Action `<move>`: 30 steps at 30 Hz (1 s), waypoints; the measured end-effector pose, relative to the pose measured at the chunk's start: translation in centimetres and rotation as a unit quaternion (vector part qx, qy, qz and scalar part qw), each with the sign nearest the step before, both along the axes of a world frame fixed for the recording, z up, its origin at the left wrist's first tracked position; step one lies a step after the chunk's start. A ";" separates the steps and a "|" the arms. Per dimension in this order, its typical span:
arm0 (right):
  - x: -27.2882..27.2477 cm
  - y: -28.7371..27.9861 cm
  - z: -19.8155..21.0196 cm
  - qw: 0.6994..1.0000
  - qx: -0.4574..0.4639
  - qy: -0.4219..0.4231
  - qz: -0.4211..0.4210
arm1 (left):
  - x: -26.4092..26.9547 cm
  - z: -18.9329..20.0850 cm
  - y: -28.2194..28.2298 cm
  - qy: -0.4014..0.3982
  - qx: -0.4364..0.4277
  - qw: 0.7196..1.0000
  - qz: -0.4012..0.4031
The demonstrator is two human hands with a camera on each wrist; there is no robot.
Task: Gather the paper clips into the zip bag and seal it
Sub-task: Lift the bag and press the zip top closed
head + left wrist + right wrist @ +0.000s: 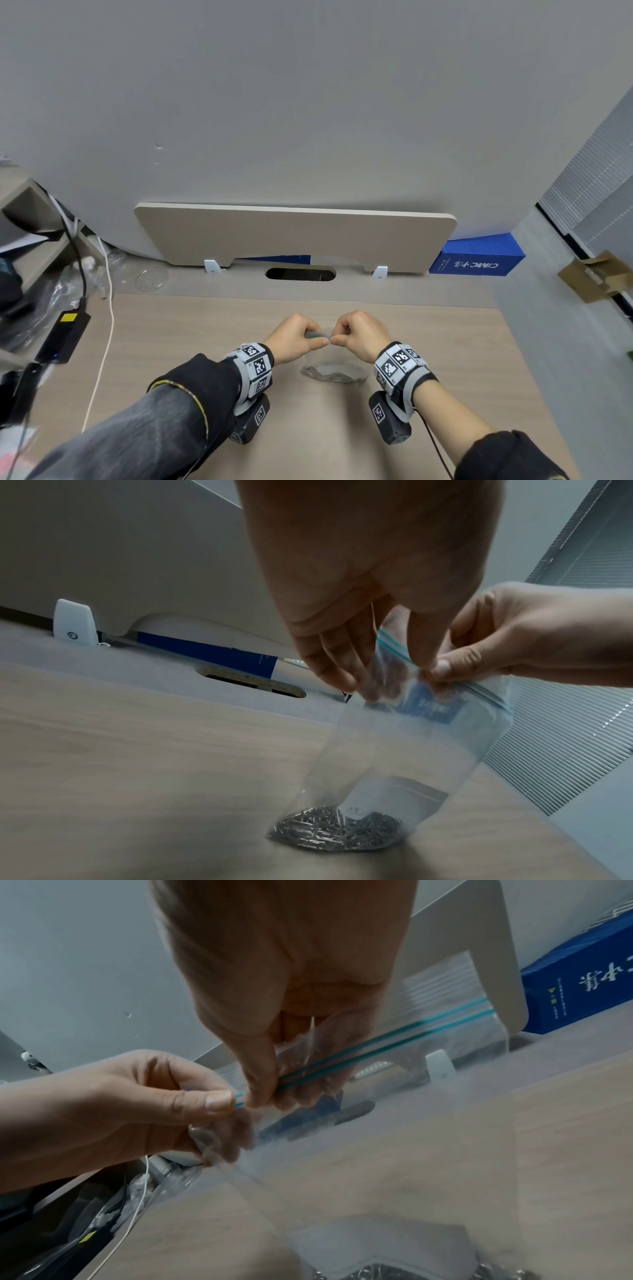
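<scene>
A clear zip bag [404, 753] stands upright on the wooden desk, with a heap of silver paper clips [335, 831] resting at its bottom [334, 373]. Both hands hold its top edge close together. My left hand [301, 337] pinches the teal zip strip [377, 1045] between thumb and fingers. Right beside it, my right hand [356, 334] pinches the same strip, thumb in front and fingers behind. In the right wrist view the two teal lines of the strip run side by side toward the bag's far corner. The bag [394, 1150] hangs slack below the hands.
A beige divider panel [294, 233] stands along the desk's back edge, with a cable slot [300, 274] in front of it. A blue box [478, 255] sits at the back right. A black power adapter [63, 337] and white cable [102, 359] lie at the left.
</scene>
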State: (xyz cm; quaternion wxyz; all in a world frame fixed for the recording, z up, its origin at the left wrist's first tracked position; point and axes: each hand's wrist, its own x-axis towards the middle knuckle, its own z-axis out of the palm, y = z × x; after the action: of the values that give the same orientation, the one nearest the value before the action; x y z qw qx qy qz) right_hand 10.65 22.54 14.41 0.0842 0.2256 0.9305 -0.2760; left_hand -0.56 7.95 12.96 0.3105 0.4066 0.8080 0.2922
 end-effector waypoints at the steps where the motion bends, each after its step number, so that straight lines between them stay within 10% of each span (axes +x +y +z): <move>1: 0.0 -0.1 0.0 1.000 0.002 0.002 0.002 | 0.0 0.1 0.1 -0.002 0.001 1.000 -0.002; 30: 1.7 1.7 -0.2 0.990 0.127 0.024 0.059 | -0.2 0.9 0.8 0.145 -0.053 0.986 -0.058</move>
State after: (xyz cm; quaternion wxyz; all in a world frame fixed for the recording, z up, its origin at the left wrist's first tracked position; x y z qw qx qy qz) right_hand 12.38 24.23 14.20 0.0485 0.1725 0.9714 -0.1558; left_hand -0.76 8.78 13.82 0.2273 0.4736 0.8340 0.1688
